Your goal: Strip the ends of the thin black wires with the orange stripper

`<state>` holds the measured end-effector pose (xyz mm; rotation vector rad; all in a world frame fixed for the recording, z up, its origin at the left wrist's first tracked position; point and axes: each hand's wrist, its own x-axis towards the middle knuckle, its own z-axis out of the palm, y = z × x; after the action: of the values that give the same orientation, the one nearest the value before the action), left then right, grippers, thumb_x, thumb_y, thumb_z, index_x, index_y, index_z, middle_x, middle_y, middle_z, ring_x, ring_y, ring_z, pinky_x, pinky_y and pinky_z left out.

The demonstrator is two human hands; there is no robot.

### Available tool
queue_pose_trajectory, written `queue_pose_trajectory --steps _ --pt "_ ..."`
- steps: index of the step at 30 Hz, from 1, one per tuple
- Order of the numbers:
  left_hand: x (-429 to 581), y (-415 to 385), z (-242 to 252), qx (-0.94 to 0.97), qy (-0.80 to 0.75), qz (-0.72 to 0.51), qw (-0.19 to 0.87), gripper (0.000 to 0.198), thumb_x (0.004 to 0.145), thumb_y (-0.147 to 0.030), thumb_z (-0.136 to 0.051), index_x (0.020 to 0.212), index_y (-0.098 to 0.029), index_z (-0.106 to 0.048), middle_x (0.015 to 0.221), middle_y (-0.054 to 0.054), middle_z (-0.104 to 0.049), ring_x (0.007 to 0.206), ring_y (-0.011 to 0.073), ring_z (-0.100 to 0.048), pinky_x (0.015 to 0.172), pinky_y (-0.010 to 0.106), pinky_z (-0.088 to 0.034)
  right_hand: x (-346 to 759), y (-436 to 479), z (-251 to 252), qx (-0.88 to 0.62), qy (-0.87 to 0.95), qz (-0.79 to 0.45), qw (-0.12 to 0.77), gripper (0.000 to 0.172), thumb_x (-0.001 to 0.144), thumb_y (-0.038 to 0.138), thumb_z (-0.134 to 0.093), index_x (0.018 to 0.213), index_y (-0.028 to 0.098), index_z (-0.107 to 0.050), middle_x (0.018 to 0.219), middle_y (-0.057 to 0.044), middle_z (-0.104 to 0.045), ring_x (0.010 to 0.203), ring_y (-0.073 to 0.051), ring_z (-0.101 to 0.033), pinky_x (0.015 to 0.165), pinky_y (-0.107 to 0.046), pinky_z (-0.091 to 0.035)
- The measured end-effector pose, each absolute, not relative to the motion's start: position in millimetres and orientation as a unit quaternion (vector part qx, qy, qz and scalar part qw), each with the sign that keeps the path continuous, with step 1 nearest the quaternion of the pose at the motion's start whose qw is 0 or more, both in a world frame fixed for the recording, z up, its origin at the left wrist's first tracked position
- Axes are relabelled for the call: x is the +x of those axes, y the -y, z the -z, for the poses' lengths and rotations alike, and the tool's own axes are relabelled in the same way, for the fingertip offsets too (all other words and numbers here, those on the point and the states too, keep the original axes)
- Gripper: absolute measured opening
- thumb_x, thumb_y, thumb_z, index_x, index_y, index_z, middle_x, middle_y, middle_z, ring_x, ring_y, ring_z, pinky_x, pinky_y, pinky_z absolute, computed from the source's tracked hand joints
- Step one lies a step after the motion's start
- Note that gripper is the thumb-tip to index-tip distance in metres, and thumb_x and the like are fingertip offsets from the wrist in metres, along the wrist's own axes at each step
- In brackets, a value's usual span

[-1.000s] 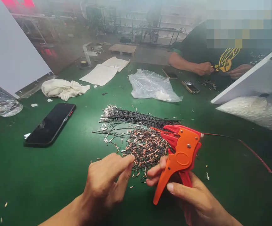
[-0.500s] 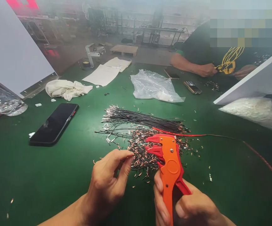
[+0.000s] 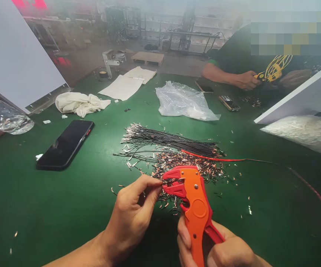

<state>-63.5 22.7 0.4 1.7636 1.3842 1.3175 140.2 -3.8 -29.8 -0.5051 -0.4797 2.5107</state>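
Note:
My right hand is wrapped around the handles of an orange and red wire stripper, its red jaws pointing left. Thumb and forefinger of my left hand are pinched at the mouth of those jaws. Between them is a thin black wire, mostly hidden by the fingertips and jaws. Behind and under the tool lies a heap of short black wire scraps with copper ends. Beyond the heap rests a bundle of long black wires, silvery ends to the left. A red strip crosses the heap toward the right.
A black phone lies at left, near a white cloth. Farther back are white sheets and a clear plastic bag. Across the table, a co-worker's hands hold yellow wires. A white panel stands at right.
The wire stripper has moved left and slightly down, so its jaws now meet my left fingertips. My left hand has shifted slightly to the right, still pinched.

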Motion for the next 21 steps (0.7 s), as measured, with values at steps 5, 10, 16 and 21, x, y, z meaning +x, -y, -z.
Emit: queue_pose_trajectory --steps 5,10,16,21 --pt "-61.1 -22.2 -0.1 0.642 -0.51 -0.487 0.301 0.014 0.087 -0.012 -0.056 0.083 -0.023 -0.062 0.064 -0.009 -0.061 0.051 0.0044 -0.053 0.05 0.01 -0.043 139.2 -1.9 18.4 -0.188 0.183 -0.936 0.236 0.032 0.058 0.018 -0.068 0.088 0.011 -0.061 0.064 -0.003 -0.059 0.056 -0.012 -0.048 0.054 -0.022 -0.033" --pt "-59.9 -23.6 -0.6 0.62 -0.52 -0.468 0.354 0.011 0.087 -0.016 -0.055 0.079 -0.021 -0.062 0.06 -0.007 -0.059 0.048 0.0055 -0.052 0.047 0.013 -0.041 142.7 -7.3 5.6 -0.218 0.186 -0.936 0.206 0.034 0.064 0.031 -0.074 0.088 0.012 -0.06 0.065 -0.003 -0.058 0.056 -0.011 -0.047 0.056 -0.022 -0.032" --pt "-60.5 -20.8 0.2 0.598 -0.531 -0.438 0.412 0.014 0.089 -0.023 -0.054 0.079 -0.019 -0.063 0.065 -0.002 -0.065 0.055 0.0089 -0.058 0.053 0.017 -0.047 138.0 -2.3 13.0 -0.196 0.164 -0.932 0.257 0.028 0.07 0.035 -0.071 0.082 0.012 -0.061 0.057 0.0 -0.054 0.045 -0.007 -0.039 0.046 -0.019 -0.029" --pt "-58.9 -18.7 2.2 0.575 -0.533 -0.417 0.459 0.015 0.09 -0.028 -0.054 0.082 -0.019 -0.063 0.066 -0.001 -0.066 0.056 0.0099 -0.059 0.053 0.018 -0.047 134.8 0.5 21.2 -0.132 0.15 -0.937 0.288 0.019 0.08 0.032 -0.061 0.085 0.014 -0.062 0.051 0.004 -0.051 0.036 -0.006 -0.031 0.04 -0.018 -0.026"
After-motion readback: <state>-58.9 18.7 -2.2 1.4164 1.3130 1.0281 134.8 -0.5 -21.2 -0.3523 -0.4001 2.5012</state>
